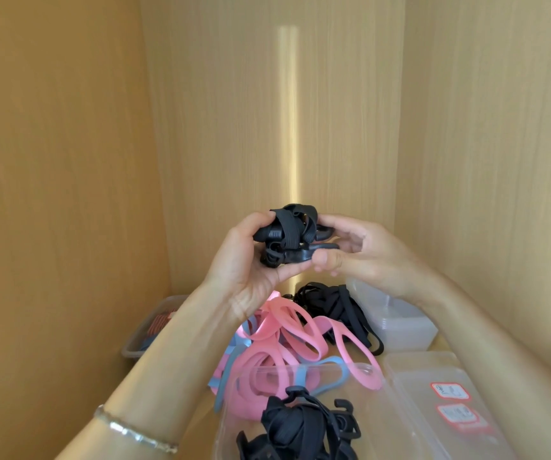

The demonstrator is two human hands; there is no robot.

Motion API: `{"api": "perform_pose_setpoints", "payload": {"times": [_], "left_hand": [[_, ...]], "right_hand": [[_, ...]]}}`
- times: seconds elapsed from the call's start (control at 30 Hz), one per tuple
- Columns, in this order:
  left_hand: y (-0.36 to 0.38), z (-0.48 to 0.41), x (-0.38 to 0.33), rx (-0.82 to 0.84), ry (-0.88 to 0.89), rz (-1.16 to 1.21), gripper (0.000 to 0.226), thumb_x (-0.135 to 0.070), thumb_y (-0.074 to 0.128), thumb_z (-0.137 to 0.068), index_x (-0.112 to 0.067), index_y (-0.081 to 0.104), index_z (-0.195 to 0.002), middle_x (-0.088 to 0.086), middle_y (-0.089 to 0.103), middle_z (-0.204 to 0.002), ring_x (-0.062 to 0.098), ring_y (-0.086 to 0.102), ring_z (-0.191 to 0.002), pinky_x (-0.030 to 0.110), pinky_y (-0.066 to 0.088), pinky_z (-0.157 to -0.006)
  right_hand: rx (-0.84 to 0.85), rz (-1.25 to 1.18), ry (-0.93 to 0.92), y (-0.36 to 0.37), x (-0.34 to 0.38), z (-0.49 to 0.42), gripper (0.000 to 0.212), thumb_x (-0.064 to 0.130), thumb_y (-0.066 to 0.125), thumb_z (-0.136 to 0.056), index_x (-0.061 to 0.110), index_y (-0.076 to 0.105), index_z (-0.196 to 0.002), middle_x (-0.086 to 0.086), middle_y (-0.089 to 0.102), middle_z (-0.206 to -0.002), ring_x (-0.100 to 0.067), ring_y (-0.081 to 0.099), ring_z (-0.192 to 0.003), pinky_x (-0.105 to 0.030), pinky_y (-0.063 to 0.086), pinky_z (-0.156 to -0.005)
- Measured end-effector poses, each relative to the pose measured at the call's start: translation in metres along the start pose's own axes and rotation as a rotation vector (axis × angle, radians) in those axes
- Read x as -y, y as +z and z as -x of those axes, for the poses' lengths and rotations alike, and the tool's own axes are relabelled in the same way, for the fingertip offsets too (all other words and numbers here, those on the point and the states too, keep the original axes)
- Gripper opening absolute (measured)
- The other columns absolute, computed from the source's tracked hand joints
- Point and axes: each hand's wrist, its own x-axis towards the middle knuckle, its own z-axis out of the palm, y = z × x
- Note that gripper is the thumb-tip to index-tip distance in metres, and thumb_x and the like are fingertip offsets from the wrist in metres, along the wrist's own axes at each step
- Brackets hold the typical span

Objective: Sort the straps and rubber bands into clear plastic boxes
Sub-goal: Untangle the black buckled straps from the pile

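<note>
My left hand (251, 260) grips a bundled black strap (289, 232) with plastic hooks, raised above the table. My right hand (363, 250) pinches the hook end of that same bundle from the right. Below lies a heap of pink rubber bands (287, 336) mixed with a few blue bands (330, 366). Loose black straps (334, 303) lie behind the heap. A clear plastic box (380, 423) at the front holds several bundled black straps (297, 426).
A stack of clear boxes (397, 323) stands at the right rear. A flat clear lid with red-edged labels (446, 403) lies front right. A grey tray (149, 327) with reddish items sits at the left. Wooden panels wall in three sides.
</note>
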Motion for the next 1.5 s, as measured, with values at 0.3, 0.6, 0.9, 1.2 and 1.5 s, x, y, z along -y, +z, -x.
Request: {"api": "perform_pose_setpoints", "payload": {"times": [0.3, 0.6, 0.9, 1.2, 1.5], "left_hand": [[0.003, 0.002, 0.003, 0.083, 0.063, -0.074, 0.016, -0.014, 0.047, -0.093, -0.013, 0.057, -0.106, 0.014, 0.060, -0.108, 0.034, 0.065, -0.095, 0.042, 0.059, -0.074], [-0.002, 0.001, 0.005, 0.191, 0.142, -0.118, 0.027, -0.008, 0.059, -0.072, -0.018, 0.060, -0.098, 0.011, 0.068, -0.105, 0.033, 0.065, -0.096, 0.050, 0.051, -0.093], [-0.008, -0.001, 0.007, 0.190, 0.221, -0.250, 0.025, -0.010, 0.058, -0.069, -0.019, 0.061, -0.092, 0.003, 0.069, -0.092, 0.020, 0.066, -0.082, 0.039, 0.056, -0.079], [-0.003, 0.014, -0.002, 0.283, 0.149, -0.458, 0.032, -0.017, 0.061, -0.074, -0.018, 0.062, -0.106, 0.001, 0.070, -0.098, 0.019, 0.068, -0.082, 0.036, 0.058, -0.068], [-0.006, 0.049, -0.015, 0.421, -0.111, -1.117, 0.054, -0.048, 0.077, -0.065, -0.032, 0.061, -0.114, -0.002, 0.070, -0.108, 0.022, 0.070, -0.095, 0.051, 0.054, -0.089]], "right_hand": [[-0.110, -0.207, 0.031, -0.002, 0.001, -0.001, 0.030, 0.037, 0.059, -0.078, 0.021, 0.065, -0.102, 0.005, 0.071, -0.087, -0.015, 0.066, -0.066, -0.024, 0.054, -0.058], [-0.106, -0.429, 0.105, -0.010, 0.001, -0.001, 0.021, 0.020, 0.060, -0.077, 0.005, 0.065, -0.090, -0.006, 0.070, -0.082, -0.014, 0.069, -0.071, -0.021, 0.057, -0.064], [-0.070, -0.260, 0.277, -0.007, 0.006, -0.001, 0.018, 0.011, 0.051, -0.098, 0.017, 0.065, -0.108, 0.000, 0.073, -0.102, -0.009, 0.071, -0.091, -0.021, 0.056, -0.083], [-0.084, 0.067, 0.284, -0.016, 0.035, 0.028, 0.021, 0.016, 0.055, -0.097, 0.002, 0.067, -0.106, -0.005, 0.073, -0.102, -0.005, 0.069, -0.093, -0.019, 0.055, -0.085], [0.049, -0.231, 0.327, 0.019, 0.005, 0.081, 0.016, 0.015, 0.074, -0.073, 0.009, 0.069, -0.087, 0.000, 0.074, -0.074, -0.011, 0.071, -0.070, -0.020, 0.054, -0.063]]}}
